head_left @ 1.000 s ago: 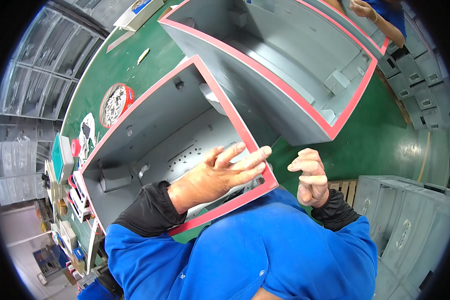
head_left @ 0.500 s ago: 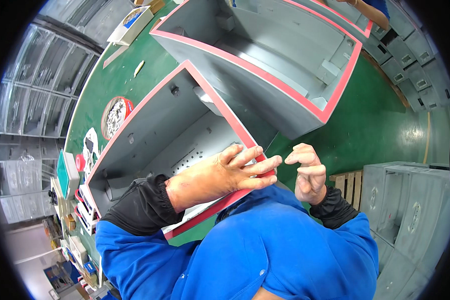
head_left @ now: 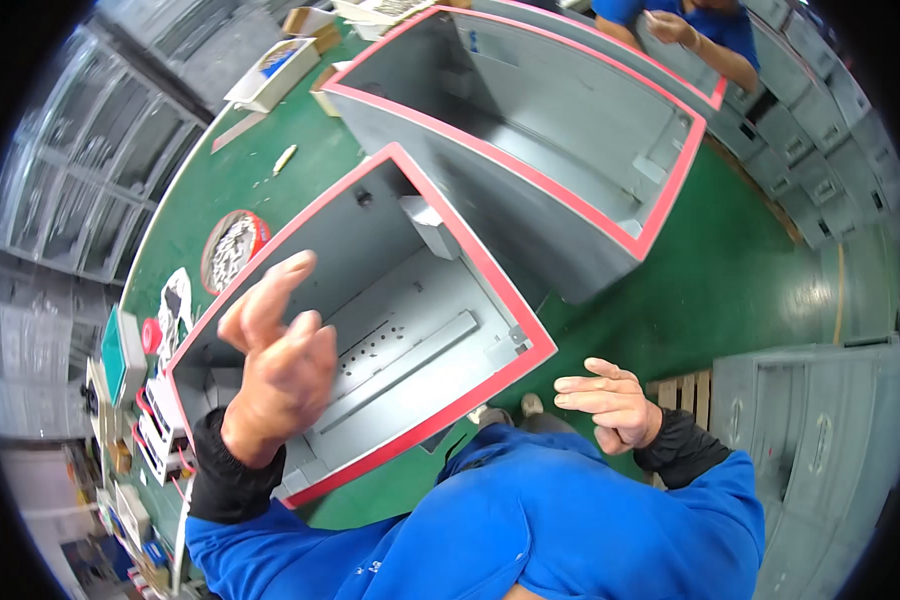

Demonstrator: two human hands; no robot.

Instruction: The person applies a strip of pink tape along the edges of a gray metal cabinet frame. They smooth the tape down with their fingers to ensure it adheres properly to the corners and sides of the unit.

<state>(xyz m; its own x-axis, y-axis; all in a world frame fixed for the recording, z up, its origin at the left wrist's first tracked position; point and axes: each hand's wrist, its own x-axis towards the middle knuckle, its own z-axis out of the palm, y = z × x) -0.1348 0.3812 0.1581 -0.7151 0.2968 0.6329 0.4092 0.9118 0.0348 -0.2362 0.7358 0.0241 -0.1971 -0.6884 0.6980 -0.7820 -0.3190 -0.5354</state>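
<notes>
A grey metal cabinet box [head_left: 395,465] lies open side up before me, its rim lined with a pink-red strip. Above its left part hovers my left hand [head_left: 285,370], forefinger stretched out, the other fingers loosely bent and a little blurred; I see nothing in it. My right hand [head_left: 612,405] is in the air beyond the box's right corner, fingers extended and apart from the rim, with nothing visible in them. Inside the box are a row of small holes, a long rail [head_left: 400,368] and a white-grey bracket [head_left: 430,228].
A second pink-rimmed grey box [head_left: 490,180] stands behind, close to the first. On the green table are a tub of small white parts [head_left: 232,250], a parts bin [head_left: 273,75] and a red tape roll [head_left: 151,335]. A co-worker's hand [head_left: 670,28] shows far right. Grey cabinets [head_left: 810,400] stand at right.
My left hand has moved from the front box's right corner leftward over its inside. My right hand has dropped slightly, its fingers straighter. The whole view has shifted a little.
</notes>
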